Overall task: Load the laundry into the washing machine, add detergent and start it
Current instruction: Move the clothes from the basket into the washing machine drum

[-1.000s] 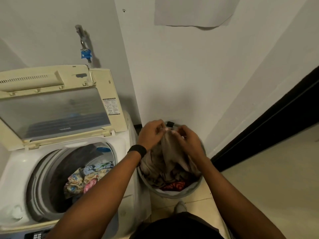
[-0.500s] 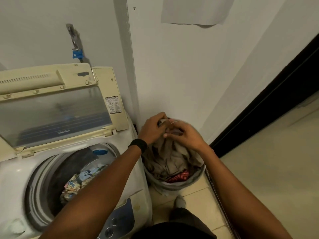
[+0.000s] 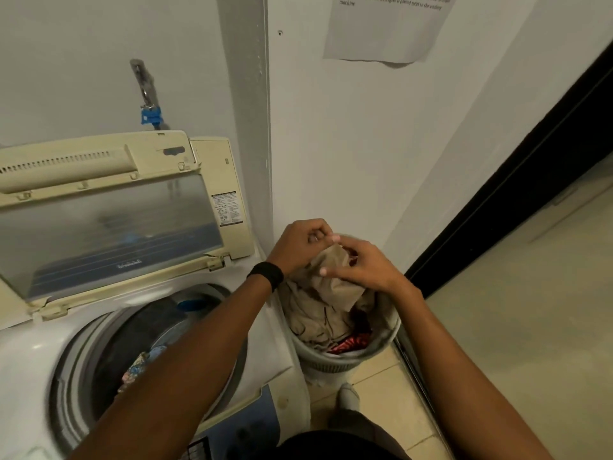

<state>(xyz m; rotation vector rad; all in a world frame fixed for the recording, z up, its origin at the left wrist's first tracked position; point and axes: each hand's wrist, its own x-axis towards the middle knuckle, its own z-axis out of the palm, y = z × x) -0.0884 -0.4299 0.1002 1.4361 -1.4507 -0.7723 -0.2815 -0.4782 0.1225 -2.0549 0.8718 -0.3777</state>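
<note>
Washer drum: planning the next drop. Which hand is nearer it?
Left. Both are right of the washer drum, gripping the beige garment: the left hand at the basket's washer-side edge, the right hand farther right over its middle.

Both forearms extend forward and converge. Left hand [image 3: 300, 244]: fingers curled, pinching the top of a beige garment [image 3: 333, 288]. Right hand [image 3: 363, 268]: just beside it, fingers curled into the same cloth, thumb extended toward the left hand.
</note>
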